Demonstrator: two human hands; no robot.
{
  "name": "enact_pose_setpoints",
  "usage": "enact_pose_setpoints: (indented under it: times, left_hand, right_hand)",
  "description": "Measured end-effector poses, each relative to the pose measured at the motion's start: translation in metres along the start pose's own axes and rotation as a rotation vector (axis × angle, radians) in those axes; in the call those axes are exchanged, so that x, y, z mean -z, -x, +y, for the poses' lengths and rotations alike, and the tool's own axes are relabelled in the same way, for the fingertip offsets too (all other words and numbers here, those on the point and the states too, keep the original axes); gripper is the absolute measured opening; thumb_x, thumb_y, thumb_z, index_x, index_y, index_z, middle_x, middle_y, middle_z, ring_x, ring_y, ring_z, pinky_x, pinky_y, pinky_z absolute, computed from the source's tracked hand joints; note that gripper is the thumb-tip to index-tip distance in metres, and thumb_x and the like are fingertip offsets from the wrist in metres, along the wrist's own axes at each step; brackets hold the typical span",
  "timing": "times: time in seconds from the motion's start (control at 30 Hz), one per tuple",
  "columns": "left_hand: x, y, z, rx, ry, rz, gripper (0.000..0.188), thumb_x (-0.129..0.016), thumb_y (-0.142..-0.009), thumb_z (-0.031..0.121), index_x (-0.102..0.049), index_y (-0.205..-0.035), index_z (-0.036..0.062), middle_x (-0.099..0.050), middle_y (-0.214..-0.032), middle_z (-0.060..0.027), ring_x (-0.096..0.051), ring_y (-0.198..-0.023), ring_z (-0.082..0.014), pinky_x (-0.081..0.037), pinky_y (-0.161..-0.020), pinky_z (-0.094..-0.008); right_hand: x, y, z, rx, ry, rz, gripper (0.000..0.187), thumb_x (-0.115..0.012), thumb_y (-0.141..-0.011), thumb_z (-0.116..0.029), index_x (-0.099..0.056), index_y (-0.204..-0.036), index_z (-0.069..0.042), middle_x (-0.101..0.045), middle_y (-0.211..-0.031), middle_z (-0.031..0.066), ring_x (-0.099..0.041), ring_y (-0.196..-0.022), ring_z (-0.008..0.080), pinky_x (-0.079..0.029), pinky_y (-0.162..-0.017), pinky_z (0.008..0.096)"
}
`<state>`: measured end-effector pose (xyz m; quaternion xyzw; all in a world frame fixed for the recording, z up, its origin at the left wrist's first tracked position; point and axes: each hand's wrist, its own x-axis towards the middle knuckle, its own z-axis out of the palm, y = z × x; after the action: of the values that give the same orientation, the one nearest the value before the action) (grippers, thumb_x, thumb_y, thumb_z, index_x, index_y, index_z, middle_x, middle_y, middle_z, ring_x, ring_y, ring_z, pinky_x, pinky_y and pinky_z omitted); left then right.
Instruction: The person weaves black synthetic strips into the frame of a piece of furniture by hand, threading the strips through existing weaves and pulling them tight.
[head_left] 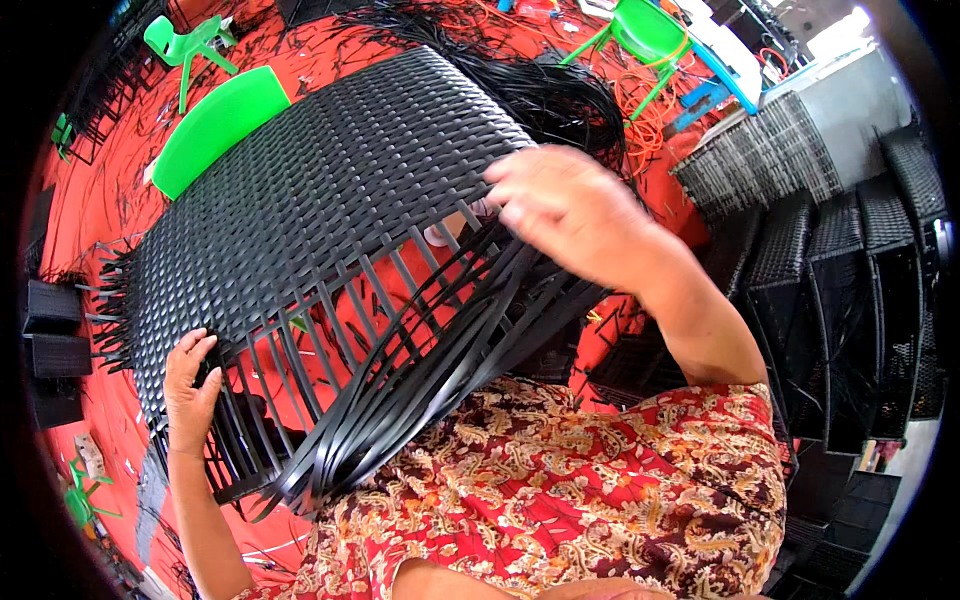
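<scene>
Woven panel: A black woven panel (330, 170) lies tilted across the space before the seated worker, probably set there so that its near edge falls within reach of both hands.

Open frame: Bare dark bars (372, 288) show between the tight weave and the worker, with the red floor (105, 420) visible through the gaps.

Left hand: The left hand (190, 395) rests at the weave's near-left edge, thumb spread from the fingers, apparently to steady the work; no strip can be made out in it.

Right hand: The right hand (570, 210), blurred, reaches over the panel's right edge, fingers partly curled. Whether it grips a strip cannot be told.

Loose strips: A thick bundle of black strips (420, 400) sweeps from below the right hand toward the lap, seemingly left long and close for easy picking.

Left edge: Black strip ends (118, 300) bristle beyond the weave, away from the lap.

Surroundings: A green chair back (215, 130) stands just past the far edge; whether it props the panel is hidden. At right, dark woven pieces (840, 290) stand close-packed, perhaps to save floor space.
</scene>
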<state>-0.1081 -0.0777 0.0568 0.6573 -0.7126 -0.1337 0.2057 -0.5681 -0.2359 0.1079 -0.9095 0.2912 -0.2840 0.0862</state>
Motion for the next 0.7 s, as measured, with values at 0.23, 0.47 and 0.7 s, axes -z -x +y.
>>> enact_pose_setpoints:
  times: [0.23, 0.47, 0.7]
  left_hand:
    - [0.007, -0.074, 0.092, -0.153, 0.316, -0.078, 0.022, -0.052, -0.082, 0.002, -0.062, -0.102, 0.0005, -0.061, -0.111, -0.0119, -0.055, -0.108, -0.0230, -0.039, -0.095, -0.0330]
    - [-0.058, -0.164, 0.205, -0.232, 0.420, -0.350, 0.031, -0.056, -0.088, 0.023, -0.063, -0.106, -0.0020, -0.065, -0.104, -0.0120, -0.059, -0.100, -0.0189, -0.044, -0.089, -0.0285]
    - [-0.129, -0.216, 0.248, -0.241, 0.384, -0.481, 0.025, -0.066, -0.080, 0.025, -0.066, -0.087, 0.0011, -0.065, -0.077, -0.0052, -0.059, -0.070, -0.0120, -0.047, -0.066, -0.0264]
  right_hand:
    - [0.007, 0.053, 0.058, -0.494, -0.210, 0.098, 0.020, -0.051, -0.084, 0.000, -0.064, -0.099, -0.005, -0.061, -0.098, 0.0095, -0.060, -0.092, 0.0197, -0.047, -0.081, 0.0284]
    - [-0.010, 0.051, 0.037, -0.391, -0.231, 0.153, 0.026, -0.047, -0.079, 0.008, -0.063, -0.096, -0.004, -0.060, -0.101, 0.0125, -0.060, -0.098, 0.0269, -0.047, -0.087, 0.0322]
    - [-0.007, 0.040, 0.027, -0.339, -0.179, 0.135, 0.027, -0.048, -0.075, 0.010, -0.064, -0.093, -0.003, -0.060, -0.098, 0.0135, -0.060, -0.096, 0.0293, -0.048, -0.085, 0.0343]
